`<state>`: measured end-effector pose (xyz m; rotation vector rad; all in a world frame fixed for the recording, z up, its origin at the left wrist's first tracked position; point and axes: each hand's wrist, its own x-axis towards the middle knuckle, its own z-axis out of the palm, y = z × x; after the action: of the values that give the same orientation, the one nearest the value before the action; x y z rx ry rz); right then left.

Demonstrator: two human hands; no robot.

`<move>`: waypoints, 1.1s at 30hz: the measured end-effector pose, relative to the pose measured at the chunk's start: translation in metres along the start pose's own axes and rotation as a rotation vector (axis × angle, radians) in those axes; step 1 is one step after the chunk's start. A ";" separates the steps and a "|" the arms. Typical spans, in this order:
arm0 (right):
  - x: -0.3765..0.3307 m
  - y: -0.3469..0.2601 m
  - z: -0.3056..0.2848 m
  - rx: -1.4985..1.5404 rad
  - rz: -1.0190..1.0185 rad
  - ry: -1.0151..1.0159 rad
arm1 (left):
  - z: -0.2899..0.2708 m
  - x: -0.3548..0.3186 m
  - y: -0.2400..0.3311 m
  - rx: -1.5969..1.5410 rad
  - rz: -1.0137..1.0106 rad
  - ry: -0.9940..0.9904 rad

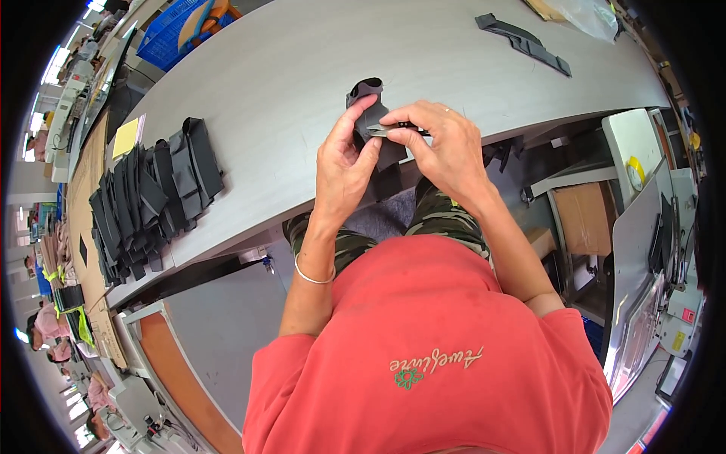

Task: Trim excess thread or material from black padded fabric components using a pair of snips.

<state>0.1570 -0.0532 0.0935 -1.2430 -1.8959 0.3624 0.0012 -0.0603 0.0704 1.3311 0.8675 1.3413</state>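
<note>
At the table's near edge, my left hand [342, 172] pinches a dark grey sewn fabric piece [372, 116] between thumb and fingers. The piece has an open, looped upper end, and its lower part hangs toward my lap. My right hand [448, 151] is closed around a small pair of thread snips [381, 131] with a dark handle. Their metal tips lie against the fabric, close to my left thumb. Whether the blades are parted is too small to tell.
A row of folded dark fabric pieces [156, 189] lies on the grey table [280, 98] at left, beside yellow paper [126, 139]. Two dark strips [525, 45] lie far right, near a clear plastic bag [594, 17]. A blue basket [160, 41] stands at the far left.
</note>
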 end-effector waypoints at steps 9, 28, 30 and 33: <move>0.002 0.005 -0.003 -0.040 -0.105 -0.017 | -0.004 -0.002 0.002 -0.102 -0.109 -0.049; -0.003 0.005 -0.020 0.194 0.198 -0.125 | -0.008 -0.001 0.002 -0.247 -0.194 0.022; -0.003 0.006 -0.019 0.147 0.177 -0.125 | -0.008 -0.001 0.001 -0.242 -0.187 0.013; -0.003 0.005 -0.019 0.104 0.173 -0.127 | -0.008 -0.001 0.000 -0.229 -0.186 0.014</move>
<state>0.1752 -0.0570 0.1005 -1.3444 -1.8543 0.6366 -0.0065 -0.0603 0.0692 1.0400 0.8009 1.2641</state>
